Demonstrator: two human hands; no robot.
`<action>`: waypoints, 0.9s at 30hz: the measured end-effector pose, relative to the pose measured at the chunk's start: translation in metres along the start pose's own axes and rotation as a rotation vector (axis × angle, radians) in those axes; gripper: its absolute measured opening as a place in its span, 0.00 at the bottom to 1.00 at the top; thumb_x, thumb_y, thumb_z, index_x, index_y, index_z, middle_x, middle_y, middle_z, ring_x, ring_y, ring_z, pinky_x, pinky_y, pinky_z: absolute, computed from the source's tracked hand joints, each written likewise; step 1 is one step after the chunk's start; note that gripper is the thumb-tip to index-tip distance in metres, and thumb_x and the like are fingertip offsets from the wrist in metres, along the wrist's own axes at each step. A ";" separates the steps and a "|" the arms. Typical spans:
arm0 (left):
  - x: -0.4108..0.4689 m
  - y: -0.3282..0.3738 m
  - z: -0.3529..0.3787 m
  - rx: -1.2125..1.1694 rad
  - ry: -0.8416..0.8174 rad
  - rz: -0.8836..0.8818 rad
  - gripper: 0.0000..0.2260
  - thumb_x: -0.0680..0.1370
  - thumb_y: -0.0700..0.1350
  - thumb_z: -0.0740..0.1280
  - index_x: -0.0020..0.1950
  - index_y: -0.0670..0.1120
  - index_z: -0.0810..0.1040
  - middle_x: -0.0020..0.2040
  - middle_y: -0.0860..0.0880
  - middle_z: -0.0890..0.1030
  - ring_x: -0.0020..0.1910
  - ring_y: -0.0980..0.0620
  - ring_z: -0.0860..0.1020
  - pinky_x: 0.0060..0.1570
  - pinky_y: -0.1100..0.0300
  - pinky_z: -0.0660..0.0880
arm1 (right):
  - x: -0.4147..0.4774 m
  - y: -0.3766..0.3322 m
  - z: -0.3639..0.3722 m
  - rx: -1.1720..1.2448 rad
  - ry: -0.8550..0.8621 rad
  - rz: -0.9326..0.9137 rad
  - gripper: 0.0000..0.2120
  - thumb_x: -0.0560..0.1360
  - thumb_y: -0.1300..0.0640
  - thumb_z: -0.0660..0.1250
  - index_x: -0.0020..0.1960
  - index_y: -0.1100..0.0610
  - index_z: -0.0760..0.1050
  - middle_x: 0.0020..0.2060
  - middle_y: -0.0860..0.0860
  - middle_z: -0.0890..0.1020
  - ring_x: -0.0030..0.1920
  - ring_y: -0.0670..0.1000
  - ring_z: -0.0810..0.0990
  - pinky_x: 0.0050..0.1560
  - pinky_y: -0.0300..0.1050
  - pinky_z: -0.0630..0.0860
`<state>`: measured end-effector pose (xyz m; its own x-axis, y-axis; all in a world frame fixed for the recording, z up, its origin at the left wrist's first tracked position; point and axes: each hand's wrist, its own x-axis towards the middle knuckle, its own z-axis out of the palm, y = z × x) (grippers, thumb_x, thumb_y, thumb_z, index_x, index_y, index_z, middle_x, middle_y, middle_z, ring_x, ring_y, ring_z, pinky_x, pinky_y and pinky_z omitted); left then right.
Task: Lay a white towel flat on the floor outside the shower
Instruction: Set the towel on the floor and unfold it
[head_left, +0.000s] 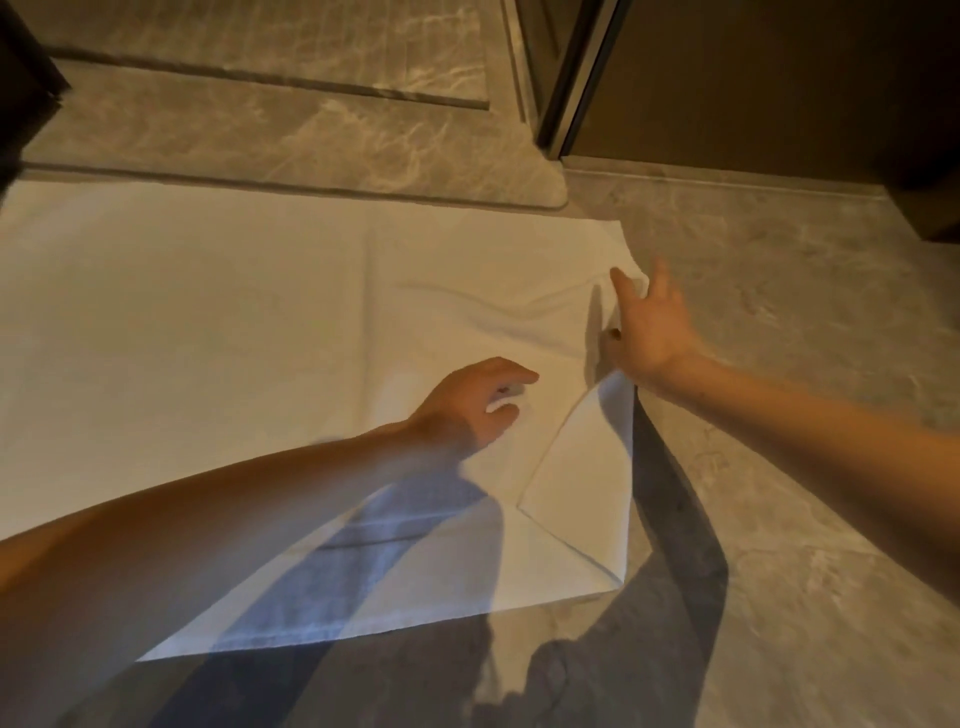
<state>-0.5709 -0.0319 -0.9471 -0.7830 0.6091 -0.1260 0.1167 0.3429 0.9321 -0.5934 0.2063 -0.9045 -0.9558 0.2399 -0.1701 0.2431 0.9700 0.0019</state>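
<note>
White towel (208, 338) lies mostly flat, corner folded; right hand (647, 327) fingers apparently pinch its edge.

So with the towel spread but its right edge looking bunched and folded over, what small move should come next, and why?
Probably the right hand should draw the edge it pinches outward to the right while the left hand presses the white towel down. The near right corner lies folded over and creases run across the cloth, so it isn't flat yet.

The towel (208, 322) lies on the floor (779, 364), its far edge along the shower threshold (311, 150); the near-right corner is folded over onto it.
</note>
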 end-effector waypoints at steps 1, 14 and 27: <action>-0.004 -0.007 -0.011 0.169 0.044 0.074 0.19 0.78 0.35 0.64 0.69 0.45 0.74 0.67 0.48 0.75 0.66 0.50 0.74 0.69 0.57 0.66 | -0.006 -0.013 0.002 -0.034 0.062 -0.062 0.32 0.79 0.52 0.62 0.79 0.55 0.53 0.78 0.63 0.48 0.76 0.67 0.53 0.73 0.60 0.60; -0.022 -0.076 -0.056 1.081 0.009 0.120 0.29 0.81 0.56 0.39 0.80 0.47 0.50 0.81 0.49 0.51 0.79 0.49 0.47 0.77 0.49 0.43 | -0.082 -0.140 0.075 0.169 -0.051 -0.298 0.28 0.84 0.51 0.48 0.80 0.58 0.47 0.80 0.54 0.49 0.79 0.54 0.45 0.78 0.52 0.43; -0.019 -0.074 -0.055 1.046 0.048 0.163 0.31 0.78 0.55 0.44 0.78 0.45 0.61 0.78 0.46 0.61 0.77 0.45 0.59 0.74 0.45 0.53 | -0.121 -0.061 0.105 0.267 0.111 0.129 0.30 0.82 0.43 0.41 0.80 0.53 0.46 0.80 0.49 0.50 0.79 0.50 0.46 0.78 0.49 0.42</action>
<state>-0.5980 -0.1086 -0.9947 -0.7311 0.6822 0.0086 0.6724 0.7185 0.1778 -0.4750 0.1143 -0.9874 -0.9227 0.3778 -0.0763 0.3847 0.8900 -0.2449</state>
